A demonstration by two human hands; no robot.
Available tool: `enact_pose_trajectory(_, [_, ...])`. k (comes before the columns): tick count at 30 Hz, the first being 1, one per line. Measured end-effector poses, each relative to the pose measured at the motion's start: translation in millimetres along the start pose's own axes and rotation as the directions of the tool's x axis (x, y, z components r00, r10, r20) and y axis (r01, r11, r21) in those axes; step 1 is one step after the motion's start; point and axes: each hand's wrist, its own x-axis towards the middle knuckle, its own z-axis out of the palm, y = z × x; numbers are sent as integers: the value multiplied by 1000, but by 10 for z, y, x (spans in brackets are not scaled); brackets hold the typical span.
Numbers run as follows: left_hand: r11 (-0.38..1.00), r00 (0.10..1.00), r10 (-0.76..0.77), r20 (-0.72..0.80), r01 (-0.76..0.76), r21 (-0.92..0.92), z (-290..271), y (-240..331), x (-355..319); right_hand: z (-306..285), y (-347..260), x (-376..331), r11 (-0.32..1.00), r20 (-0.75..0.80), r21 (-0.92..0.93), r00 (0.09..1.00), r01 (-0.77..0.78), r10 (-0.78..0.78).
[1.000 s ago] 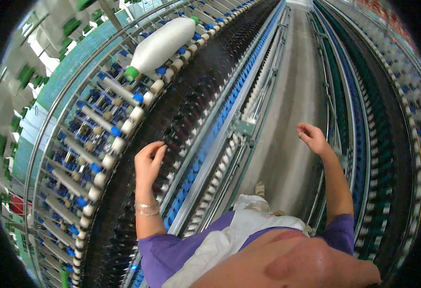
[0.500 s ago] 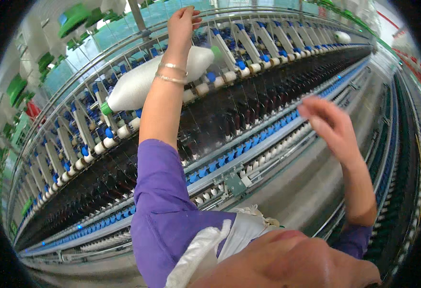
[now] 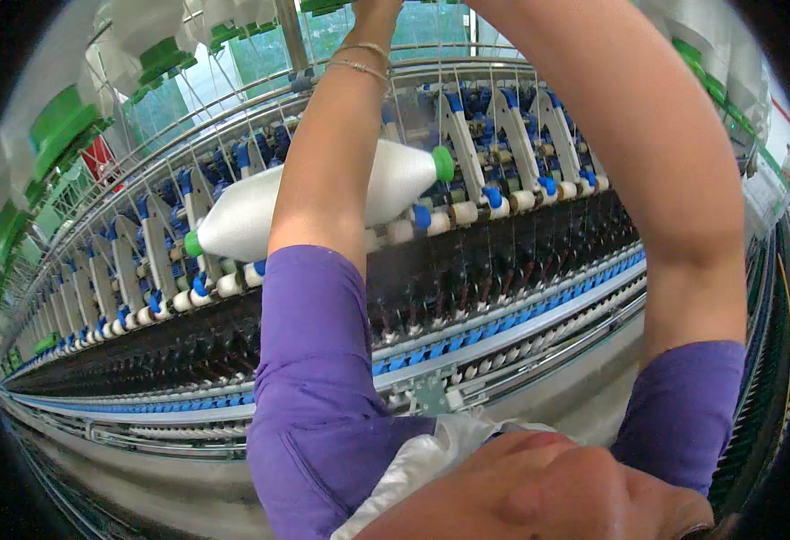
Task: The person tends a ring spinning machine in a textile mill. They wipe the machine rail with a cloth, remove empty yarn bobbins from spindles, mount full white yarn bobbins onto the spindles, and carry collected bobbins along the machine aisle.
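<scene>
Large white roving bobbin with green plastic end caps point(image 3: 323, 202) lies level on the spinning frame's rail, behind the left forearm, well below both hands. Left hand point(image 3: 372, 11) reaches above the top edge; right hand out of view; finger state cannot be told. Half a second ago the right hand hung open at mid-height; now both arms are raised. Rows of blue-and-white drafting arms point(image 3: 503, 126) stand behind; green-capped bobbins point(image 3: 157, 54) hang overhead.

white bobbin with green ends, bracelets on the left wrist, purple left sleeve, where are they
white bobbin point(image 3: 242, 214), head view, on its white body left of the arm
bracelets point(image 3: 363, 58), head view, on the bands across the wrist
purple left sleeve point(image 3: 309, 360), head view, mid cloth
</scene>
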Motion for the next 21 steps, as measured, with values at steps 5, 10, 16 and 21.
enact_pose_trajectory(5, [876,995,17,101,-64,477,123,-181,464,-349,1003,-507,999,36,-50,999,10,-8])
enact_pose_trajectory(10, [470,935,-149,323,-221,854,105,-308,435,-779,1752,-1748,900,117,-424,991,103,-59])
enact_pose_trajectory(16, [65,800,-351,487,-498,865,-32,22,-249,-1639,2140,-2592,665,430,-642,897,382,-101])
enact_pose_trajectory(21, [877,466,221,857,-479,35,-147,786,-1731,-1953,2141,-2791,616,39,-782,993,100,-111])
